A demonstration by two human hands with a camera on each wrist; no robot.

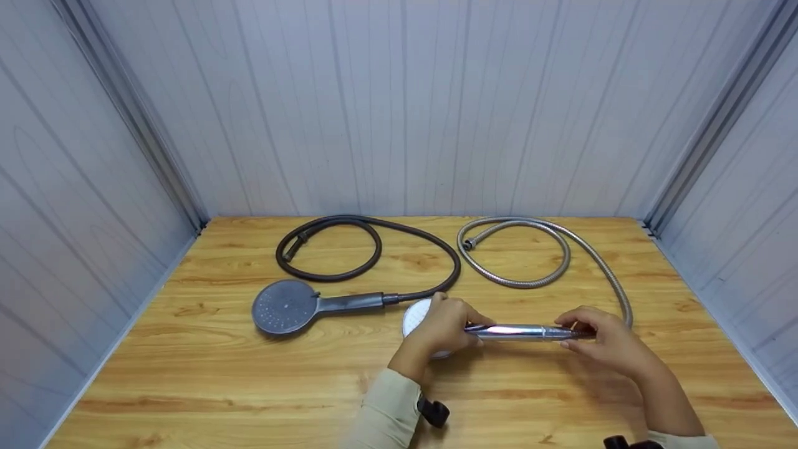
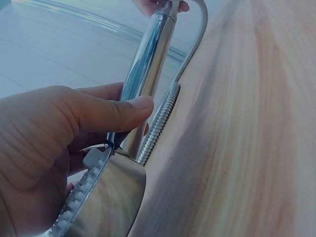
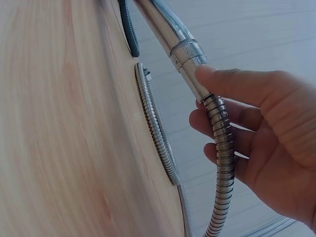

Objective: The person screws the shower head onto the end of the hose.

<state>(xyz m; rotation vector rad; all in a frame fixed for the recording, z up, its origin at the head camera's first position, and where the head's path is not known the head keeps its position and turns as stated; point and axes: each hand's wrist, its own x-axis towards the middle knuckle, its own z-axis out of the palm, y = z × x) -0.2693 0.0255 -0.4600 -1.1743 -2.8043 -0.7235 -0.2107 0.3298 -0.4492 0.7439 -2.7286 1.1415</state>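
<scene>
A chrome shower head with a white spray face is held crosswise above the wooden table. My left hand grips its handle at the neck, thumb on top, and partly covers the spray face. At the other end of the handle, my right hand pinches the smooth metal connector of a silver flexible hose. Connector and handle meet in one line. Behind the connector, the hose bends down past my curled right fingers. The rest of it lies looped on the table, its free end nut inside the loop.
To the left lies a dark grey shower head joined to a dark hose, which is coiled toward the back. Light panelled walls enclose the wooden table at the back and both sides.
</scene>
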